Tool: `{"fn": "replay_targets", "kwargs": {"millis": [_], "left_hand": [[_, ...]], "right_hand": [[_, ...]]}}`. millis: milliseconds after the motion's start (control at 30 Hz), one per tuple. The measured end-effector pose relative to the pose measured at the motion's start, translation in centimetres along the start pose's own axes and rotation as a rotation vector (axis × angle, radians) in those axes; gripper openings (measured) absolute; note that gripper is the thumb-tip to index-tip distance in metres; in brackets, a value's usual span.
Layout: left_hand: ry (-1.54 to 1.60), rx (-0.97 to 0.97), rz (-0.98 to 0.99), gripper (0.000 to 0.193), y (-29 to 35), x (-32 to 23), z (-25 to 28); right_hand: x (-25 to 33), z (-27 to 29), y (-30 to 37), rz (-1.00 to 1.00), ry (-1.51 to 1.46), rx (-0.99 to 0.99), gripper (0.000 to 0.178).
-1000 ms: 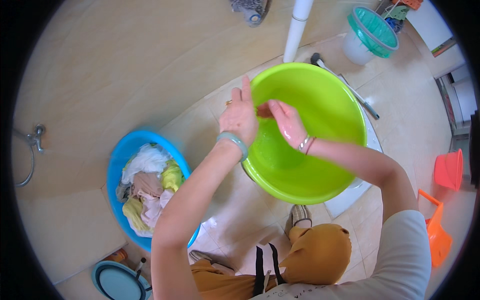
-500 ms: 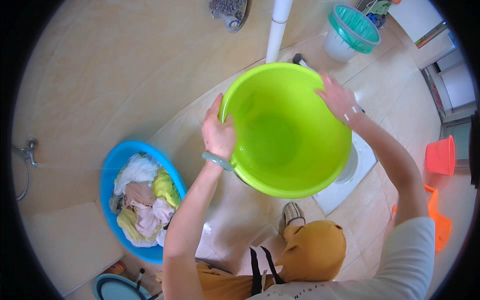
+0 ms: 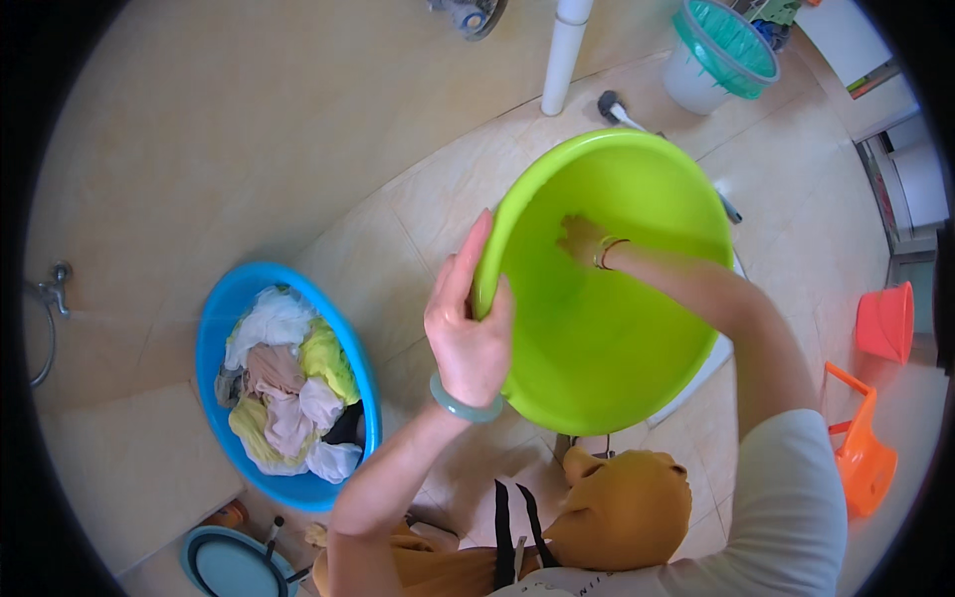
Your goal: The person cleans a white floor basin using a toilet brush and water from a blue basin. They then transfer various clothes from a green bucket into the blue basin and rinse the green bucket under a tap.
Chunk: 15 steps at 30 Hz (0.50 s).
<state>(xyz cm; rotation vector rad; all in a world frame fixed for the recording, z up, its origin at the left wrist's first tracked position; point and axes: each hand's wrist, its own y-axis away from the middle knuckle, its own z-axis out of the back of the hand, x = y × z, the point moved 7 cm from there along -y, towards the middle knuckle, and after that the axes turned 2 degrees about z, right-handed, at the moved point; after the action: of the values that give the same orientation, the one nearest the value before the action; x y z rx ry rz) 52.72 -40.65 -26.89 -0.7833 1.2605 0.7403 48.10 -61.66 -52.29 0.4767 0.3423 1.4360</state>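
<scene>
A large lime-green plastic basin is held up off the floor and tilted, its inside facing me. My left hand grips its left rim, thumb inside and fingers round the outside; a pale green bangle sits on that wrist. My right hand reaches inside, its fingers spread at the upper left of the inner wall. Whether they press on the wall is hard to tell. To the left stands a blue tub of crumpled clothes in white, yellow-green, pink and brown.
A squat toilet lies partly hidden behind the basin. Beyond it are a long-handled brush, a white pipe and a lined bin. An orange stool and red bucket stand right. A wall tap is far left.
My right hand has left the basin's upper right rim and moved inside it. The basin has shifted slightly right and tilted more, with my left hand still on its rim.
</scene>
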Motion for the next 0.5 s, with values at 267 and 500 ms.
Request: {"fn": "replay_targets", "kwargs": {"millis": [267, 500], "left_hand": [[0.076, -0.097, -0.028, 0.051, 0.2, 0.0, 1.8], [0.068, -0.048, -0.073, 0.052, -1.3, -1.1, 0.2]], "right_hand": [[8.1, -5.9, -1.0, -0.154, -0.236, -0.06, 0.026], [17.8, 3.8, -0.5, -0.128, -1.785, -0.241, 0.035]]}}
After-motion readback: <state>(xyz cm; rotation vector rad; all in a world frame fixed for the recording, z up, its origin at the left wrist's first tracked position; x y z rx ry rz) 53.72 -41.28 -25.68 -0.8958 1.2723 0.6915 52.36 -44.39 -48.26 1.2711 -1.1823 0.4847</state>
